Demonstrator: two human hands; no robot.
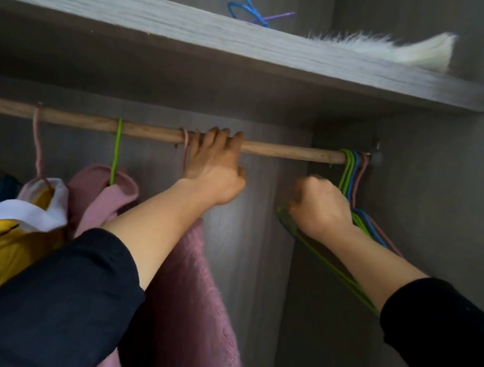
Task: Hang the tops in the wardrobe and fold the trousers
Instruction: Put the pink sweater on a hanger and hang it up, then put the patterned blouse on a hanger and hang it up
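I see my left hand (pixel 213 175) curled over the round wooden rail (pixel 287 151); my right hand (pixel 319 208) fists round a thin green wire hanger (pixel 342 281).

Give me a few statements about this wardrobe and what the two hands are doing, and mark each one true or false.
1. The left hand has its fingers curled over the wooden rail. True.
2. The right hand lies flat and open on the shelf. False: it is below the rail, gripping a green hanger beside the bunch of empty hangers at the rail's right end.
3. Blue hangers lie on the shelf above the rail. True.
4. The pale pink top hangs from a blue hook. False: its hook is green.
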